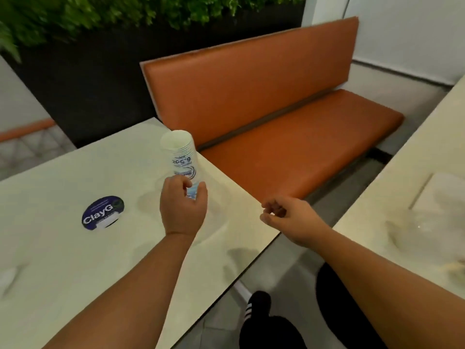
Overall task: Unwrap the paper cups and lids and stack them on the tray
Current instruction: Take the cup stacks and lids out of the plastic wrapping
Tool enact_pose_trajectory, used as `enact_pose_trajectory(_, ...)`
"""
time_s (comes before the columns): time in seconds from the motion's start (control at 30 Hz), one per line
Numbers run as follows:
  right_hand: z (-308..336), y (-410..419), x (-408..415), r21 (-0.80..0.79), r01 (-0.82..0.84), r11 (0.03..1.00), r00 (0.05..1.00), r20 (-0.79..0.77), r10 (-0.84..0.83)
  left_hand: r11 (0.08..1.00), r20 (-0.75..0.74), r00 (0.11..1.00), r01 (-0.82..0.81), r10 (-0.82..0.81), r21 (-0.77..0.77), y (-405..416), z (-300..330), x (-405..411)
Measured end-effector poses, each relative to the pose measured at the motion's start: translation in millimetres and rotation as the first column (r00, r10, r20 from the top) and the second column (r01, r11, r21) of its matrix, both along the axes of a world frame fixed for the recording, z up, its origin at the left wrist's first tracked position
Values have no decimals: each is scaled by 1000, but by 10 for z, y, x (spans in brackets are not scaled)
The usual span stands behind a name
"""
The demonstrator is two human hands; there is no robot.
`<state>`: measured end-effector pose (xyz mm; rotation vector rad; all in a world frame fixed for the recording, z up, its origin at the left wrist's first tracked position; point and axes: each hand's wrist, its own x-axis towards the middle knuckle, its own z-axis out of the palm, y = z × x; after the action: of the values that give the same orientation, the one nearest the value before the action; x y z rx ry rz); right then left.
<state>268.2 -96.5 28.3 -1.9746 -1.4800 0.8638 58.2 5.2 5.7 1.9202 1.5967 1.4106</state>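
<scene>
Looking down through the head camera, I see my left hand [183,210] wrapped round the lower end of a stack of paper cups [181,157]. The fingers and thumb curl about the base of the stack, which stands upside down on the pale worktop [63,260] near its far right edge, leaning a little away from me. The white bottom of the topmost cup faces up, nested rims show in a tight band just beneath it, and blue printed lettering runs inverted down the side. Whether any wrapping remains on the stack I cannot tell; the picture is soft with blur there.

My right hand [279,217] hangs in the air just past the worktop's right corner, well apart from the cups. Its fingers are curled in toward the palm and the thumb meets them; it looks as if it grasps nothing, though something thin between the fingertips would be too small to make out.

On the worktop to the left of my left hand sits a round dark blue sticker [102,213] with white lettering. Beyond the worktop stands an orange padded bench seat [276,117] with a tall backrest, and behind that a dark planter [88,79] full of green foliage. At the right edge a second pale table [402,197] carries a light-coloured tray [442,195] with crumpled clear plastic [422,230] lying on and beside it.
</scene>
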Motion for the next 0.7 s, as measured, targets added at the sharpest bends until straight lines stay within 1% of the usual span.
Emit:
enact_pose_trajectory(0.03,-7,114,-56,-6,-12,1000,1000,-7,12,996,38,997,-57,60,-71,129,-73,-84)
enact_pose_trajectory(0.1,-56,321,-153,-37,-45,998,999,7,45,965,71,990,-104,125,-242,378,-177,-182)
enact_pose_trajectory(0.13,-91,421,-201,-61,-63,996,998,23,65,942,90,987,-99,134,-321,500,-204,-195)
enact_pose_trajectory(0.2,-178,601,-303,-112,-85,990,995,50,91,914,142,981,-64,131,-401,705,-209,-163)
enact_pose_trajectory(0.27,-281,760,-390,-135,-89,987,992,76,100,908,183,976,-31,117,-417,874,-232,-79)
enact_pose_trajectory(0.37,-441,929,-467,-149,-110,983,985,114,127,900,219,965,-35,143,-434,1068,-356,21)
enact_pose_trajectory(0.5,-573,1019,-495,-166,-136,977,976,148,162,897,203,959,-96,200,-431,1189,-537,92)
enact_pose_trajectory(0.7,-688,1002,-488,-141,-124,982,978,150,145,922,144,970,-131,195,-364,1162,-657,156)
